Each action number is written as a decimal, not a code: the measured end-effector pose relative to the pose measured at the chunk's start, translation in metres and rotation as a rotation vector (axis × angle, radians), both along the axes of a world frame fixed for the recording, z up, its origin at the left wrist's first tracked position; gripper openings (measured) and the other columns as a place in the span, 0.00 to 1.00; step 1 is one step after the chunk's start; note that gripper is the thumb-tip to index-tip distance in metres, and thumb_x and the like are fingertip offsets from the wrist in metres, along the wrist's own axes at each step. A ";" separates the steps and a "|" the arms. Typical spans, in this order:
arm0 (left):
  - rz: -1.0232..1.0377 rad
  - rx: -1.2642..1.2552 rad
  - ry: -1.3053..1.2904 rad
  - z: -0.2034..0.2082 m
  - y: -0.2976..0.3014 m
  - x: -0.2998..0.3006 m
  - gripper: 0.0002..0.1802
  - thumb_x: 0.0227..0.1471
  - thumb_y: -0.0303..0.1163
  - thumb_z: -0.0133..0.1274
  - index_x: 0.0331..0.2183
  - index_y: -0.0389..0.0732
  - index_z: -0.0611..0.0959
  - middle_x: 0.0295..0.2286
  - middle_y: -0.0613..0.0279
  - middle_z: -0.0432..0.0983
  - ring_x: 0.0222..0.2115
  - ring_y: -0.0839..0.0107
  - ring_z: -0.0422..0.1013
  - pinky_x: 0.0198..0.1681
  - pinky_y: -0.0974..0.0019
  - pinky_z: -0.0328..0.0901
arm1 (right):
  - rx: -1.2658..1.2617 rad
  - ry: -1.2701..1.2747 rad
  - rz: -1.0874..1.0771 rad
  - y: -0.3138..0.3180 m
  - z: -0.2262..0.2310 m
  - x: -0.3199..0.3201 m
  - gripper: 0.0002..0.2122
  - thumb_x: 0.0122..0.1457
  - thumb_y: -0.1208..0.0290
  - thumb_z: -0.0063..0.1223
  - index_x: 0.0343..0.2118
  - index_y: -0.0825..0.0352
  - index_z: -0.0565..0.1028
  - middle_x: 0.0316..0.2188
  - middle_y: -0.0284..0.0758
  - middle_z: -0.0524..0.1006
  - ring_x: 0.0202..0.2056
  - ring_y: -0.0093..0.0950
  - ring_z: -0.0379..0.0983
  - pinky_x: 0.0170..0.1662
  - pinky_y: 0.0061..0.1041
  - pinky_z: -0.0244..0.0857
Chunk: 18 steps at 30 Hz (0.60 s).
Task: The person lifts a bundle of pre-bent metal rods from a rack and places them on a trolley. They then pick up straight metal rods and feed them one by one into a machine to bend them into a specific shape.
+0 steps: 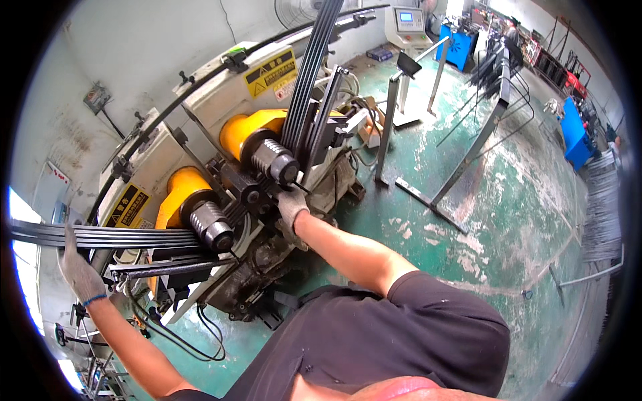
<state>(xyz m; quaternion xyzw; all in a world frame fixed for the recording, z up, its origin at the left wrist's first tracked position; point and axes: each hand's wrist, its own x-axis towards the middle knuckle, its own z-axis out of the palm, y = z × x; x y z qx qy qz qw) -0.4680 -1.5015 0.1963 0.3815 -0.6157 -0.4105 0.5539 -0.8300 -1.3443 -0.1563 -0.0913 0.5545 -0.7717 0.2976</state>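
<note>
My left hand (81,273), in a light work glove, is at a bundle of dark metal rods (127,236) on the left. One finger crosses in front of the rods; the others are partly hidden. The bundle runs to the left ridged roller (209,224) of a bending machine. A second bundle of rods (311,63) rises steeply beside the right ridged roller (271,160). My right hand (292,208), gloved too, reaches in just below that roller, close to the dark centre block (251,195). Its fingers are hidden against the machine, so any grip cannot be seen.
Yellow roller housings (179,190) and a long black bar (180,100) belong to the machine. Cables (194,351) hang below it. A control box (408,25) stands beyond, and a metal rack (478,137) holds bent rods on the right. Blue machines (576,134) stand farther off.
</note>
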 end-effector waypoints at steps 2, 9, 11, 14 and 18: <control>0.019 -0.179 -0.144 0.012 0.003 -0.021 0.27 0.64 0.46 0.57 0.53 0.32 0.81 0.46 0.54 0.79 0.45 0.63 0.77 0.50 0.57 0.74 | -0.097 -0.159 0.070 -0.008 0.001 -0.002 0.20 0.65 0.60 0.53 0.57 0.63 0.78 0.56 0.41 0.79 0.53 0.37 0.76 0.54 0.34 0.68; 0.082 -0.329 -0.620 0.042 0.009 -0.092 0.29 0.62 0.53 0.59 0.42 0.32 0.88 0.32 0.57 0.84 0.35 0.70 0.77 0.46 0.62 0.69 | -0.165 -0.170 0.067 -0.024 0.041 0.012 0.22 0.64 0.62 0.60 0.57 0.68 0.76 0.47 0.38 0.82 0.44 0.29 0.80 0.48 0.30 0.74; -0.004 -1.075 -0.892 0.039 -0.015 -0.105 0.17 0.66 0.40 0.55 0.44 0.38 0.88 0.32 0.56 0.85 0.29 0.64 0.80 0.37 0.58 0.73 | -0.220 -0.120 -0.015 -0.033 0.037 0.004 0.23 0.65 0.62 0.59 0.59 0.68 0.75 0.49 0.37 0.81 0.45 0.28 0.79 0.51 0.30 0.72; 0.029 -1.280 -1.240 0.051 -0.003 -0.140 0.22 0.63 0.24 0.53 0.57 0.44 0.82 0.44 0.53 0.85 0.44 0.61 0.83 0.50 0.61 0.76 | -0.183 -0.062 -0.027 -0.038 0.031 -0.007 0.25 0.66 0.59 0.58 0.63 0.67 0.72 0.55 0.37 0.78 0.52 0.29 0.75 0.57 0.30 0.68; -0.124 -0.957 -0.745 0.076 -0.005 -0.175 0.16 0.63 0.29 0.53 0.51 0.39 0.81 0.39 0.56 0.83 0.37 0.64 0.81 0.44 0.62 0.74 | -0.023 0.164 0.013 -0.041 0.014 -0.019 0.26 0.67 0.56 0.55 0.63 0.68 0.73 0.56 0.39 0.78 0.54 0.33 0.74 0.60 0.32 0.65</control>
